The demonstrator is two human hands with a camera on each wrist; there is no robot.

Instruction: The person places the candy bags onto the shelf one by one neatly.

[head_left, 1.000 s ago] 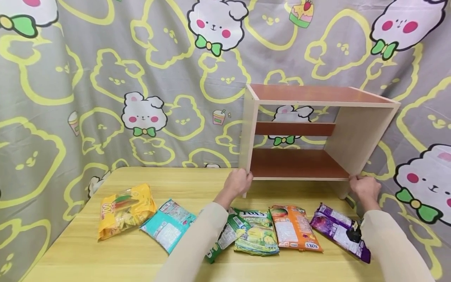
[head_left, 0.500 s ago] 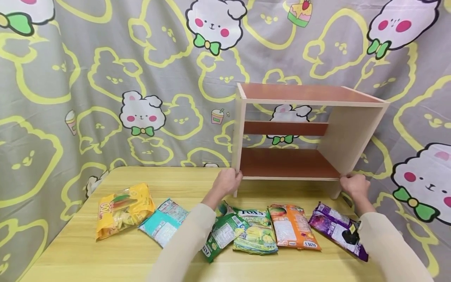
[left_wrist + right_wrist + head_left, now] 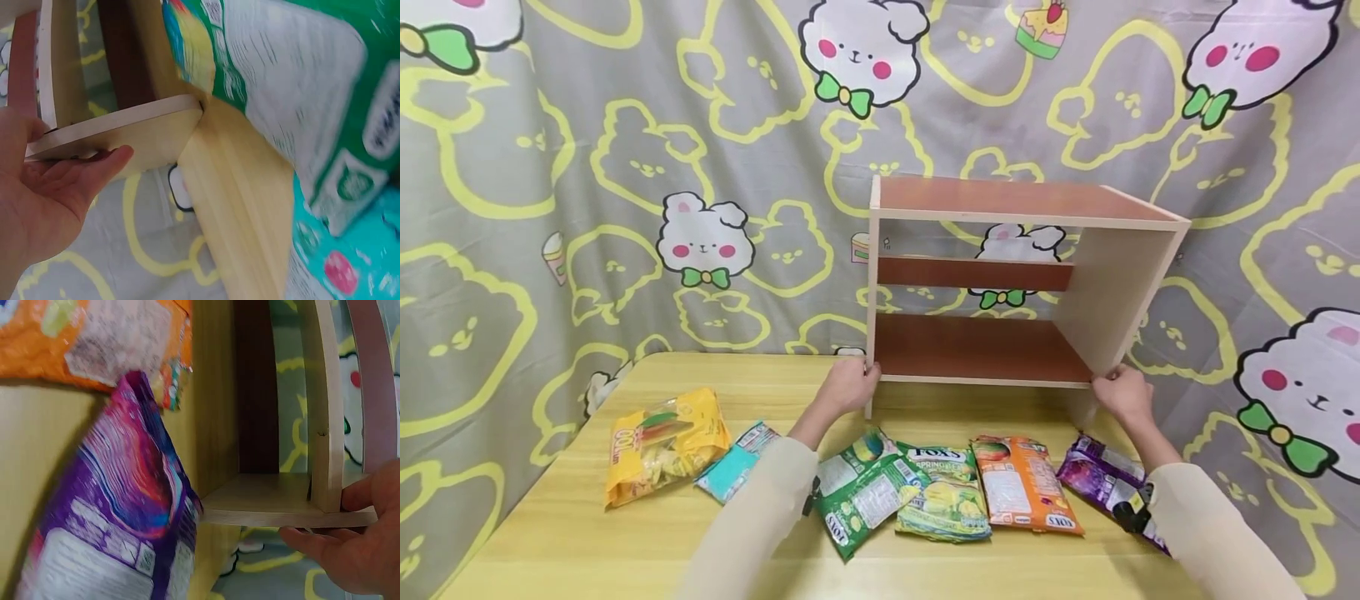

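Observation:
A small wooden shelf (image 3: 985,350) with pale side panels and red-brown boards stands at the back of the table. My left hand (image 3: 848,385) grips its left side panel at the height of the lower board. In the left wrist view the thumb and fingers of that hand (image 3: 56,181) lie on opposite faces of the panel (image 3: 156,128). At the same height my right hand (image 3: 1123,393) grips the right side panel. The right wrist view shows the panel's edge (image 3: 275,517) between the thumb and fingers of that hand (image 3: 369,540).
In front of the shelf lie several snack bags: yellow (image 3: 666,446), teal (image 3: 733,467), dark green (image 3: 868,492), light green (image 3: 943,500), orange (image 3: 1026,483) and purple (image 3: 1097,479). A grey patterned curtain (image 3: 775,167) hangs behind the wooden table (image 3: 587,542).
Both hands have moved left together with the shelf between them. The bags stay where they were; more of the dark green one now shows beside the left sleeve.

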